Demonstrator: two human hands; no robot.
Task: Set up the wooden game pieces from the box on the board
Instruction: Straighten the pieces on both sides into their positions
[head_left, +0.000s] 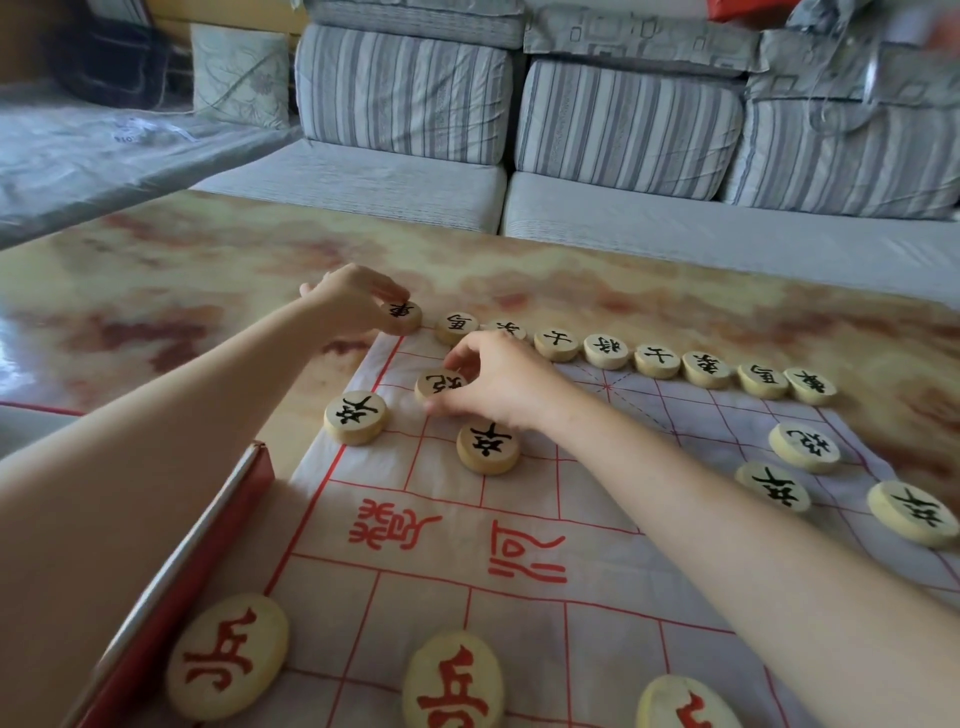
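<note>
A red box (228, 525) lies along the paper xiangqi board (415, 597). With the arm stretched forward, the left hand (353, 296) curls its fingers over the black chariot piece (404, 315) at the far-left corner. The right hand (501, 387) pinches the black cannon piece (438, 383) on the grid nearby.

Marbled table (208, 270), striped sofa cushions (405, 93) (perhaps plastic-wrapped)

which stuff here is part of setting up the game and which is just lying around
Part of the job: board, box, black-lettered pieces, red-lettered pieces, corner piece held by the left hand, inner piece pinched by the right hand.

Just lying about: striped cushions, leaf-patterned pillow, plastic sheet at the left.
</note>
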